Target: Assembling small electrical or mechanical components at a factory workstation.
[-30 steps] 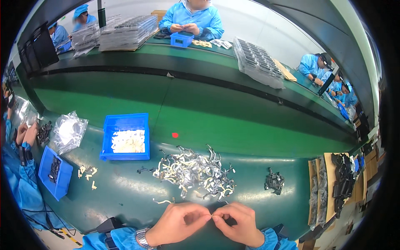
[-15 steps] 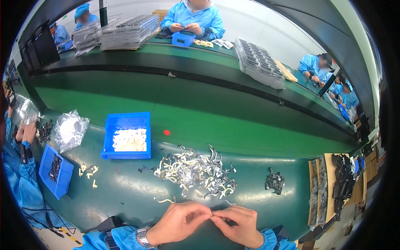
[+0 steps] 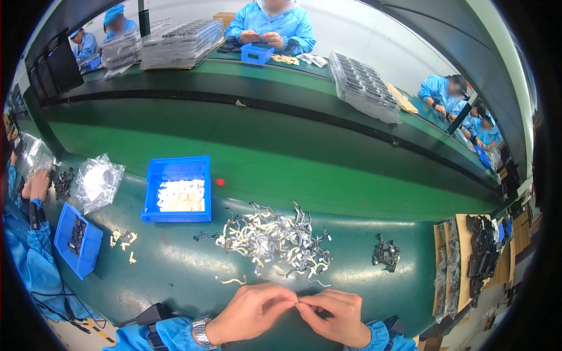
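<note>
My left hand (image 3: 255, 311) and my right hand (image 3: 336, 316) meet fingertip to fingertip over the near edge of the green table. Both are closed in a pinch; whatever lies between the fingers is too small or hidden to name. Just beyond them spreads a tangled heap of short cables (image 3: 278, 243), yellowish-white, grey and black, with small connector ends. One loose cable (image 3: 231, 281) lies apart, close to my left knuckles. Off to the right sits a small pile of black parts (image 3: 386, 253).
A blue bin (image 3: 178, 217) holds many cream pieces. Left of it are loose cream pieces (image 3: 123, 238), a tilted blue bin (image 3: 91, 248) with black parts, and a clear bag (image 3: 99, 182). Cardboard sheets with black parts (image 3: 462, 263) stand right. A co-worker's hand (image 3: 38, 186) works at far left.
My hands hold the same pinch in almost the same place. A red light spot on the green surface beyond has shifted slightly left and up.
</note>
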`<state>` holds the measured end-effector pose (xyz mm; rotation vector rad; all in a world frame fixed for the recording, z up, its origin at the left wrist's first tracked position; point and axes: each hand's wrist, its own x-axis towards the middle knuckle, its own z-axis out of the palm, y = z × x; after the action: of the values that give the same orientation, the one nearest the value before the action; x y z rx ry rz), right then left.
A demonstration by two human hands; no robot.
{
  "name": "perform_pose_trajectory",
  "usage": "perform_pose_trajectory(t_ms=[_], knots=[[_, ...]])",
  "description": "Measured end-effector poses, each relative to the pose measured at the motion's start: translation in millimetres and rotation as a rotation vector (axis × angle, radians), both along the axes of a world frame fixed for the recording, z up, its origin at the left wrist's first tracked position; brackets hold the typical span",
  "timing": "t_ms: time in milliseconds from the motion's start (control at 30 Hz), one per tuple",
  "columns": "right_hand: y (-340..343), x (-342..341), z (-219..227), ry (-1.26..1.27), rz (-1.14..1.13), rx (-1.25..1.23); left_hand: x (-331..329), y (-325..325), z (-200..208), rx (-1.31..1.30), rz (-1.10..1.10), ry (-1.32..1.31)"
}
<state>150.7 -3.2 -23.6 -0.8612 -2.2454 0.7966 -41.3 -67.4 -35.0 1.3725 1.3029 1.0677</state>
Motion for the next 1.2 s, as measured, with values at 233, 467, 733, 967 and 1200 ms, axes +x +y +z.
perform_pose_trajectory(t_ms=[233, 467, 733, 967, 1200], knots=[[0.0, 3.0, 2.0, 0.001, 0.009, -0.083, 1.4, -0.5, 0.6, 0.002, -0.016, 0.001], [9.5, 7.2, 0.7, 0.045, 0.022, -0.259, 2.8, 5.7, -7.3, 0.052, 0.034, -0.067], [19.1, 5.8, -4.0, 0.266, -0.183, -0.199, -10.3, -3.4, 1.0, 0.098, 0.409, -0.012], [44.1, -168.9, 73.6, 0.188, 0.243, 0.229, -9.1, -3.3, -16.2, 0.183, 0.482, 0.048], [92.9, -214.7, 52.2, -0.157, 0.238, 0.252, -2.1, 2.2, -1.1, 0.204, 0.497, -0.025]])
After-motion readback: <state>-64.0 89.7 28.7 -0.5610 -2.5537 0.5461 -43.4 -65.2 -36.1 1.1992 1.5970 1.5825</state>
